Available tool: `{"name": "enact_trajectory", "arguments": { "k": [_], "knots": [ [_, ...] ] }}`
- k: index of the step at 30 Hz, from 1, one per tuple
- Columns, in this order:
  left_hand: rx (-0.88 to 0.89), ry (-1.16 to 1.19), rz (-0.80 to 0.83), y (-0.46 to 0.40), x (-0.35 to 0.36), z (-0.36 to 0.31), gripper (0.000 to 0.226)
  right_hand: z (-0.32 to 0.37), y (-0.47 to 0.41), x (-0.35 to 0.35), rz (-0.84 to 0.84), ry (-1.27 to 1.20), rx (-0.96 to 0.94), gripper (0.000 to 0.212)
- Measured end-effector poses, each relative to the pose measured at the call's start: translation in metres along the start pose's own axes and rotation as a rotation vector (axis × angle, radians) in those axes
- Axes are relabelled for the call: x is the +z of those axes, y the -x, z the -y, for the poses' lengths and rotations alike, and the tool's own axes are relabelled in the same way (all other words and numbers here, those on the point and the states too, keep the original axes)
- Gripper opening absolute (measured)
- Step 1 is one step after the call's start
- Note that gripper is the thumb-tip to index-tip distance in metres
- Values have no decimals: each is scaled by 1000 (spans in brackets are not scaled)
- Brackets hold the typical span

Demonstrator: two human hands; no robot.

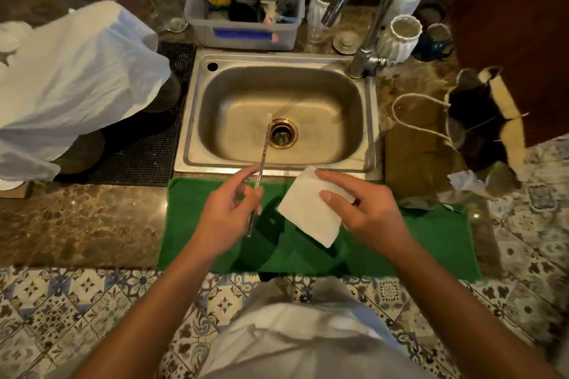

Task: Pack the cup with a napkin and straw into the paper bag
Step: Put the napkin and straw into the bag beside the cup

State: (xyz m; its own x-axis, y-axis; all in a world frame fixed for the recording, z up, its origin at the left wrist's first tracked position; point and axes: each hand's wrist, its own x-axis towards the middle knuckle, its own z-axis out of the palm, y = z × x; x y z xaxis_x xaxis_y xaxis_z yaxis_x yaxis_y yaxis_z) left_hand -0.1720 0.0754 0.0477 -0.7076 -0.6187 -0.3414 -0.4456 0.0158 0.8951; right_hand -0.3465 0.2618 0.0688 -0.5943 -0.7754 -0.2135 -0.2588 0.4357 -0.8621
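Hands work low over the green towel [431, 243] on the counter [77, 218]: the left hand [229, 212] pinches a thin, light straw [261, 163] near its lower third, the right hand [366, 212] holds a soft folded napkin [308, 209] by one edge. Both look weightless, though the napkin would crumple if squeezed. Farther right stands the open paper bag [505, 120], cup seemingly inside but too dark to tell

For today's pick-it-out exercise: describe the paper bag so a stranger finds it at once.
Start at the steel sink; look right, past the tap. On the counter stands the paper bag, open-topped. Brown with twine loop handles, it is unlike the white cups behind.
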Motion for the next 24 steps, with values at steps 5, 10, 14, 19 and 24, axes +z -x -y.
{"name": "enact_trajectory", "arguments": {
  "k": [5, 10, 14, 19, 24],
  "knots": [
    [162, -70, 109, -14, 26, -58, 55, 29, 30, -80, -138, -46, -51, 34],
    [303, -43, 141, -37, 74, -103, 37, 41, 52, -163, -339, -29, -115, 32],
    [389, -123, 79, -55, 119, -141, 30, 30, 44, -221, -559, -99, -122, 29],
    [517, -306, -40, -62, 172, -192, 48, -5, 8, -270, -600, -53, -104, 30],
    [479, -443, -47, -70, 213, -197, 65, -32, -20, -283, -436, 157, -24, 34]
  ]
}}
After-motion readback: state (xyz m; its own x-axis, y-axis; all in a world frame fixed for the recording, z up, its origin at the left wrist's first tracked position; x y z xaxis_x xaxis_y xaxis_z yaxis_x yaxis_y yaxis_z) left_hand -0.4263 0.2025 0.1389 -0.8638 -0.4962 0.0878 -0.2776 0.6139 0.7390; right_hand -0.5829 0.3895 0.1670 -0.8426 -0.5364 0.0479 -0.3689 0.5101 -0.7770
